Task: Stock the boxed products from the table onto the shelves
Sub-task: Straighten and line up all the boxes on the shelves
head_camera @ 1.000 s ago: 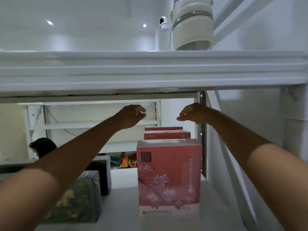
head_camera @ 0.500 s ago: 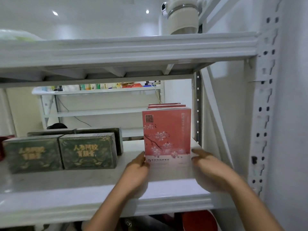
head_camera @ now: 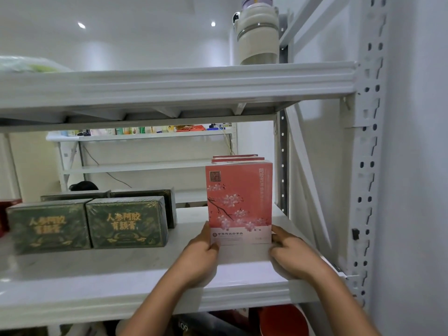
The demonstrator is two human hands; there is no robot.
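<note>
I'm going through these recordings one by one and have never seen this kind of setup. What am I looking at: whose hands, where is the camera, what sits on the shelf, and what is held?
There is no machine here. A person wears one wide-angle camera on the head, looking forward and down at their bare hands. The left hand and right hand grip the lower corners of an upright pink box standing on a white shelf. More pink boxes stand behind it. Green boxes sit to its left. A cream container stands on the upper shelf.
</note>
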